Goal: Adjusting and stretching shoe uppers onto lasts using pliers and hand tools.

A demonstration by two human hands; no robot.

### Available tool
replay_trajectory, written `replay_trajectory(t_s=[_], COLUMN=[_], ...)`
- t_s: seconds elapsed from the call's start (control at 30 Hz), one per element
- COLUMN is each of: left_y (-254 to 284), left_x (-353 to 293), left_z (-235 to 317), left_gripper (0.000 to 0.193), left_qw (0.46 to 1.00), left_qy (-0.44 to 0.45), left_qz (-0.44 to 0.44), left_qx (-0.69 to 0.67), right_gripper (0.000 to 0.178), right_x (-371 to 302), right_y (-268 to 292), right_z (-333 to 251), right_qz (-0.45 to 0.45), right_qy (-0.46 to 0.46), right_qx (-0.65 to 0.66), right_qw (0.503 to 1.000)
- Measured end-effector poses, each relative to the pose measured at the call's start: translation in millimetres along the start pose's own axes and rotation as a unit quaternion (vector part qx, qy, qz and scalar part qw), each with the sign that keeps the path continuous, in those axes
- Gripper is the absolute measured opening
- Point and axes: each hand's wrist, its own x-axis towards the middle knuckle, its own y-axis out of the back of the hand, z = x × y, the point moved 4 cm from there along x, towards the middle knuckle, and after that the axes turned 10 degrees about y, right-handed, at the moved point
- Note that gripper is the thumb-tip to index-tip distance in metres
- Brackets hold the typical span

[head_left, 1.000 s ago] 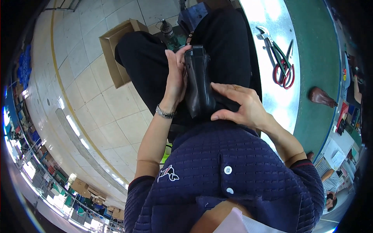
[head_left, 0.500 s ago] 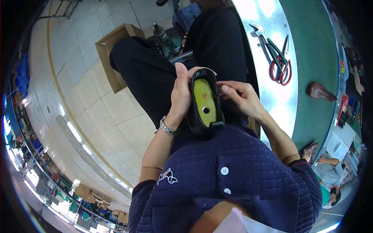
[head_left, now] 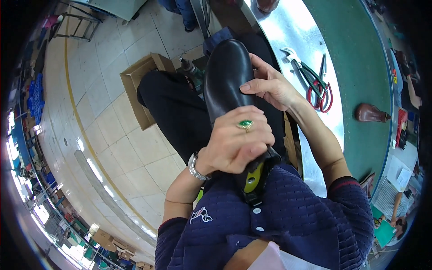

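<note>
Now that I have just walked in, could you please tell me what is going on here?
A seated person is handling a black shoe with both hands, its toe pointing away from them. The left hand has its grip over the middle of the shoe; the right hand is at its side nearer the toe, thumb on top. A yellow-green shoe form shows inside, near their shirt. To their right, pincers and red-handled scissors lie on a metal bench.

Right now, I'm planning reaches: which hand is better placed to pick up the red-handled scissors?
Probably right: the right hand is nearer the scissors, touching the side of the black shoe. The left hand is farther away, wrapped over that shoe.
</note>
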Motion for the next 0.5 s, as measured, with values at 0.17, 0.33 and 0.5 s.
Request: replay_trajectory(t_s=[0.17,0.33,0.5], left_y=[-11.3,-16.5,-21.3], left_x=[0.8,3.1,10.3], left_z=[18.6,21.0,19.5], left_gripper=[0.042,0.033,0.031], left_qw=[0.995,0.993,0.993], left_qy=[-0.020,-0.032,-0.042], left_qz=[-0.017,-0.026,-0.042], left_qx=[0.093,0.108,0.101], right_gripper=[0.070,0.070,0.065], right_x=[-2.9,-3.9,-3.5], right_y=[-20.4,-26.2,-17.7], right_z=[-22.6,-27.6,-22.0], right_qz=[0.005,0.016,0.073], right_qy=[0.090,0.090,0.106], right_qx=[-0.106,-0.131,-0.141], right_qw=[0.990,0.987,0.982])
